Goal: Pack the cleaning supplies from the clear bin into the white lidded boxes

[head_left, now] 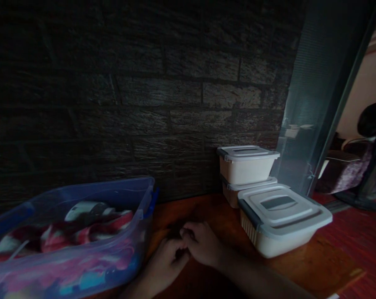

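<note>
Straight ahead of you, a dark wall point(138, 95) of rough, brick-patterned blocks fills most of the view, dim at the top and a little lighter toward the middle. To your right, a grey-green ribbed panel point(315, 83) rises at a slant, and past it you see a red floor point(359, 232) running into a lighter room. Beneath your hands lies a glossy orange-brown wooden table point(212, 211), its back edge near the wall. On its left stands a translucent blue bin point(134, 187), just beside your left forearm, loaded with pink, red and turquoise things. Across the floor sit a purplish upholstered seat point(346, 172) and a black standing fan point(373, 120). Nearer, a front box point(284, 220), cream with a pale grey lid, stands on the table beyond your right forearm; just behind it, an upper box point(248, 168) rests on a lower box point(229, 195). Your left hand point(167, 257) and right hand point(203, 245) touch each other, fingers loosely curled; you cannot tell whether anything small is pinched between them. Inside the bin, a pale bottle point(84, 211) lies on its side beside red-and-white fabric point(57, 236).
</note>
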{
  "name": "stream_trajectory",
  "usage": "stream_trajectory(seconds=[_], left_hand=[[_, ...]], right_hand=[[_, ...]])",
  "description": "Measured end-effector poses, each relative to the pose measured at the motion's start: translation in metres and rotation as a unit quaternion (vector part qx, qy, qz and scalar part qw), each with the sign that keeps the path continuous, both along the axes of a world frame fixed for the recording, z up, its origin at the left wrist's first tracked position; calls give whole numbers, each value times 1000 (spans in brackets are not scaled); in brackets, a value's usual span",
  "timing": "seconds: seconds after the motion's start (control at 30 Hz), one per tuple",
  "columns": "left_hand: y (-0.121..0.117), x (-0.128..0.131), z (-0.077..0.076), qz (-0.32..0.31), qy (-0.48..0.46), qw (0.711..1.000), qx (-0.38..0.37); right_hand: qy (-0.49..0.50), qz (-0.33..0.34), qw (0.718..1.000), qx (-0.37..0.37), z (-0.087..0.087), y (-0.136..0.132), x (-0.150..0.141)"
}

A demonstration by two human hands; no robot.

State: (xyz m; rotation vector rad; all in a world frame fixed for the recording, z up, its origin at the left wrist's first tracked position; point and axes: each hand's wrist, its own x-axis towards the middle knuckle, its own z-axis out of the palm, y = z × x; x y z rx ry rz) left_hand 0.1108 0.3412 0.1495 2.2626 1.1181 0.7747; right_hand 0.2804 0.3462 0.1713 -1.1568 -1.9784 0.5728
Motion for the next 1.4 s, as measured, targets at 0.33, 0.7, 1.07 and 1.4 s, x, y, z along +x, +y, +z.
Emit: stream_trajectory(seconds=[0.33, 0.7, 1.07, 1.4], left_hand=[[-1, 6, 9, -16, -11, 999, -35], [1, 3, 15, -33, -19, 999, -36], [5, 1, 8, -25, -16, 998, -53], [-4, 6, 17, -12, -37, 998, -45]], right_hand=[[5, -1, 1000, 15, 4, -6, 2], [-3, -32, 998, 47, 28, -24, 6], [-226, -217, 938, 147, 88, -117, 141], [-365, -250, 881, 165, 70, -108, 146]])
